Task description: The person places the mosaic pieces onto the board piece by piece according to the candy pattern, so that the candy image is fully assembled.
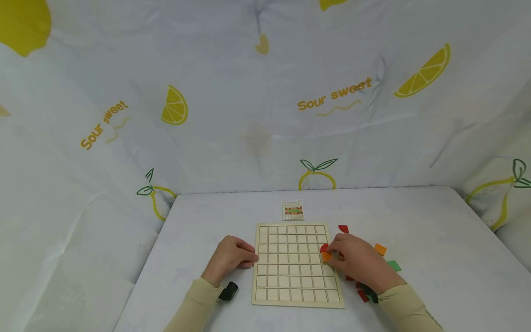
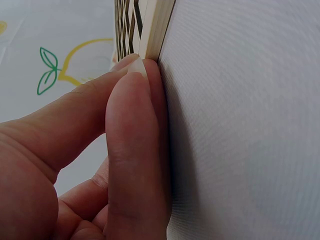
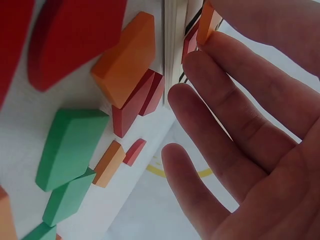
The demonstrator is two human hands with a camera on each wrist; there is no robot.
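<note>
A pale wooden grid board lies flat on the white cloth. At its left edge, my left hand holds the rim with thumb and index fingertips; the left wrist view shows those fingertips right at the board's side. My right hand reaches over the right edge and pinches an orange block between thumb and index finger, at the rightmost column. Just beyond that block, a red piece sits in the same column. The other right fingers are spread out in the right wrist view.
Loose pieces lie right of the board, partly under my right hand: a green block, an orange block and several red ones, including a rounded red piece. Behind the board lies a small pattern card. Lemon-printed cloth hangs behind.
</note>
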